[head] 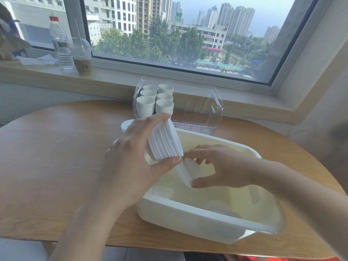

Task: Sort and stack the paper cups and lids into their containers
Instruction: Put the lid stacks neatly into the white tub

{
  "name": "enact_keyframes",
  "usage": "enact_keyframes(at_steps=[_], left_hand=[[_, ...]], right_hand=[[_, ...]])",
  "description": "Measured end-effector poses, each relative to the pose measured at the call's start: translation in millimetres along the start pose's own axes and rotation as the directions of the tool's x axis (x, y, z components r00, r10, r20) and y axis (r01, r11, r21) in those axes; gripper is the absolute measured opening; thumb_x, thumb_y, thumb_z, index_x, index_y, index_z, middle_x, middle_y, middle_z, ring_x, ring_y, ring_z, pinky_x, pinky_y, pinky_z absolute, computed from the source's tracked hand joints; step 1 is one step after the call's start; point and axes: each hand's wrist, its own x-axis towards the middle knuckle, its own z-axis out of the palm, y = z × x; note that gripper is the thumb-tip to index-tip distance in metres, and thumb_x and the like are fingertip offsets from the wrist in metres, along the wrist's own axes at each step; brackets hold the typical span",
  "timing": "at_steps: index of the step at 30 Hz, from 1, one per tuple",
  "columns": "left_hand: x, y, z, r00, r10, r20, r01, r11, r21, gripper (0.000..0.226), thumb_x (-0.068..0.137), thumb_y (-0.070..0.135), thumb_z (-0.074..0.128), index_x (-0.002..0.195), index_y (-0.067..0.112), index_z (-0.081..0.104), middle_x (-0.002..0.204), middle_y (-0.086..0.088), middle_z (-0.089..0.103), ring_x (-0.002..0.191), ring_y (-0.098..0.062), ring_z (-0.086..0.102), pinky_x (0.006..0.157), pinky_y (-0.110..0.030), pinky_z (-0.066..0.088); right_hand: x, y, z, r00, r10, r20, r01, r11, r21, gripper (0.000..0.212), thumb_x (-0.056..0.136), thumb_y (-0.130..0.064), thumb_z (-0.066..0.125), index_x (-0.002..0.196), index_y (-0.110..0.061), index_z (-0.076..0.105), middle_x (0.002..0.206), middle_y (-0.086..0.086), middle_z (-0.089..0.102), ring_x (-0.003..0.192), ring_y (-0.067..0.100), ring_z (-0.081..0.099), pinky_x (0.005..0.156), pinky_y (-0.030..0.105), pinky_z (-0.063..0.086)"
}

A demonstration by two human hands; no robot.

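Above the white bin point(188, 213) on the wooden counter point(56, 147), left grip point(131, 162) curled round a nested cup stack point(163, 142), right grip point(222, 166) pinching a loose cup point(190, 172), clear container point(197, 110) of stacked cups point(154, 100) at 12 o'clock, water bottle point(60, 44) and iced drink point(82, 55) at 10 o'clock on the windowsill.

there is just the one view, taken from the person's head, looking forward and steeply down over a round wooden table point(56, 147) pushed against a window sill point(47, 72). it sits close in: the left hand point(131, 157) and right hand point(222, 166) fill the middle, forearms running off the bottom edge. the wide lens bends the window frame point(293, 40) at the sides. farther off, the clear container point(216, 106) stands at the table's far edge, the city beyond the glass.
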Motion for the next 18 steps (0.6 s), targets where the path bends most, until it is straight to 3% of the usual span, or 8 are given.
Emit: enact_keyframes(at_steps=[3, 6, 9, 12, 16, 18], left_hand=[[0, -2, 0, 1.0, 0.007, -0.007, -0.007, 1.0, -0.015, 0.079, 0.071, 0.075, 0.072, 0.142, 0.066, 0.038, 0.133, 0.039, 0.047, 0.11, 0.005, 0.054, 0.091, -0.045, 0.055], [0, -6, -2, 1.0, -0.001, -0.023, -0.001, 0.998, -0.065, 0.079, 0.069, 0.075, 0.076, 0.14, 0.067, 0.042, 0.132, 0.042, 0.047, 0.111, 0.02, 0.049, 0.084, -0.02, 0.045], [0, -6, -5, 1.0, -0.014, -0.024, 0.012, 0.997, -0.078, 0.078, 0.066, 0.076, 0.073, 0.137, 0.071, 0.041, 0.132, 0.041, 0.048, 0.111, 0.02, 0.05, 0.082, -0.01, 0.041], [-2, -4, -4, 1.0, -0.017, -0.012, 0.016, 0.998, -0.058, 0.079, 0.066, 0.076, 0.073, 0.139, 0.07, 0.041, 0.132, 0.048, 0.044, 0.113, 0.021, 0.048, 0.084, -0.02, 0.045], [-4, 1, 0, 1.0, -0.03, 0.009, 0.03, 0.999, -0.044, 0.08, 0.067, 0.077, 0.071, 0.14, 0.069, 0.04, 0.134, 0.046, 0.045, 0.114, 0.006, 0.054, 0.096, -0.047, 0.053], [-4, 4, 2, 1.0, -0.023, 0.015, 0.024, 0.998, -0.057, 0.079, 0.067, 0.077, 0.07, 0.14, 0.067, 0.041, 0.134, 0.042, 0.047, 0.117, 0.005, 0.053, 0.098, -0.051, 0.054]], right_hand=[[-10, 0, -6, 0.999, 0.018, -0.042, -0.017, 1.0, 0.009, 0.07, 0.088, -0.063, 0.073, 0.15, -0.055, 0.042, 0.127, -0.028, 0.053, 0.112, -0.005, 0.054, 0.098, 0.021, 0.047], [-19, 1, -9, 0.993, 0.031, -0.111, -0.025, 0.998, 0.05, 0.065, 0.089, -0.062, 0.072, 0.146, -0.053, 0.043, 0.133, -0.032, 0.047, 0.116, -0.003, 0.054, 0.094, 0.021, 0.051], [-25, 4, -10, 0.98, 0.045, -0.193, -0.029, 0.996, 0.083, 0.061, 0.089, -0.066, 0.068, 0.143, -0.052, 0.042, 0.133, -0.035, 0.046, 0.116, -0.003, 0.053, 0.086, 0.021, 0.053], [-28, 3, -13, 0.938, 0.1, -0.331, -0.034, 0.979, 0.2, 0.061, 0.086, -0.074, 0.059, 0.141, -0.053, 0.041, 0.125, -0.042, 0.051, 0.11, -0.007, 0.057, 0.079, 0.014, 0.049], [-28, -3, -16, 0.86, 0.211, -0.466, 0.053, 0.869, 0.492, 0.065, 0.087, -0.067, 0.062, 0.147, -0.05, 0.045, 0.123, -0.024, 0.058, 0.105, 0.008, 0.067, 0.086, 0.021, 0.054], [-26, -9, -18, 0.835, 0.258, -0.487, 0.123, 0.773, 0.622, 0.057, 0.089, -0.059, 0.068, 0.142, -0.046, 0.05, 0.116, -0.023, 0.062, 0.103, 0.009, 0.07, 0.086, 0.022, 0.056]])
